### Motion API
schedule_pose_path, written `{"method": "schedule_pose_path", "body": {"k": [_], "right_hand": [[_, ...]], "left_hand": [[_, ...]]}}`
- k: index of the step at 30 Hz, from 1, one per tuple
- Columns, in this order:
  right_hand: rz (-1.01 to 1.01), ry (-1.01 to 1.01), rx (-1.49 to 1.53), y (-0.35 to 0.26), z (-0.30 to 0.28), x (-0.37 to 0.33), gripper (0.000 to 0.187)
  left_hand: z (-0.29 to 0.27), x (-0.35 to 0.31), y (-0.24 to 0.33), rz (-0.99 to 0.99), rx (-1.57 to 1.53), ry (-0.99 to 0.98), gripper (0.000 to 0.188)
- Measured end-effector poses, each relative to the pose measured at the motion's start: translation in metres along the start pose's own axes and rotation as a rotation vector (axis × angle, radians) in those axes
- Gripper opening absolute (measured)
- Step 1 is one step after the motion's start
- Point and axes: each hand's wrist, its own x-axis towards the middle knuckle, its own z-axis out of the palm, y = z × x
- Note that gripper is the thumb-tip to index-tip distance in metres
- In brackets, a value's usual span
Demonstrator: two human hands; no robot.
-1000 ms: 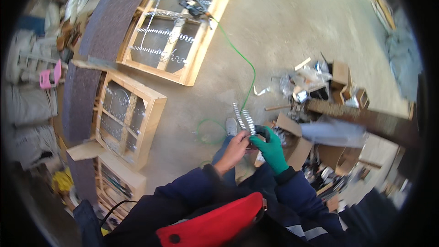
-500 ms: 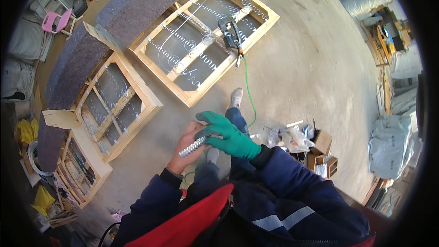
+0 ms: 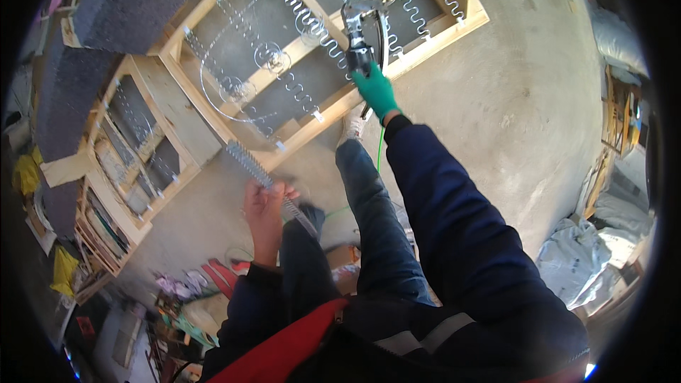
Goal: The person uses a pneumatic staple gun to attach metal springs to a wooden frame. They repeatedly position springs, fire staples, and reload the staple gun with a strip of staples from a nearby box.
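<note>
My bare left hand point(image 3: 266, 206) is closed round a long ridged strip of metal clips point(image 3: 246, 159), pinched near its middle and slanting in the air below the large frame. With my right arm stretched forward, my right hand point(image 3: 374, 90), in a green glove, grips the black and silver air-powered clip gun point(image 3: 359, 48). That tool lies over the near rail of the large wooden seat frame point(image 3: 438, 44). Wavy wire springs point(image 3: 306, 89) and wire coils span this frame. The glove hides part of the gun's handle.
Smaller wooden frames point(image 3: 177, 177) stand at the left, beside a long grey felt-covered piece point(image 3: 113, 14). A green air hose point(image 3: 380, 149) runs down from the gun past my leg. Wrapped bundles point(image 3: 571, 248) line the right side. Red pieces and clutter lie at lower left.
My hands have separated. The gloved right hand has gone forward onto the clip gun, while the left now holds the clip strip alone. The view has shifted, bringing the large frame nearer.
</note>
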Motion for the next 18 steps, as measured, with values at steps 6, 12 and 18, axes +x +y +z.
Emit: {"method": "schedule_pose_path", "body": {"k": [6,12,18], "right_hand": [[-0.088,-0.221,0.166,-0.017,0.014,-0.036,0.049],[0.005,0.008,-0.226,0.016,0.026,-0.004,0.085],[0.077,0.165,-0.805,0.039,0.056,0.153,0.077]], "left_hand": [[0.063,0.066,-0.024,-0.162,-0.067,0.086,0.024],[0.07,0.084,-0.032,-0.189,-0.127,0.016,0.02],[0.035,0.058,-0.075,-0.301,-0.243,0.08,0.026]]}}
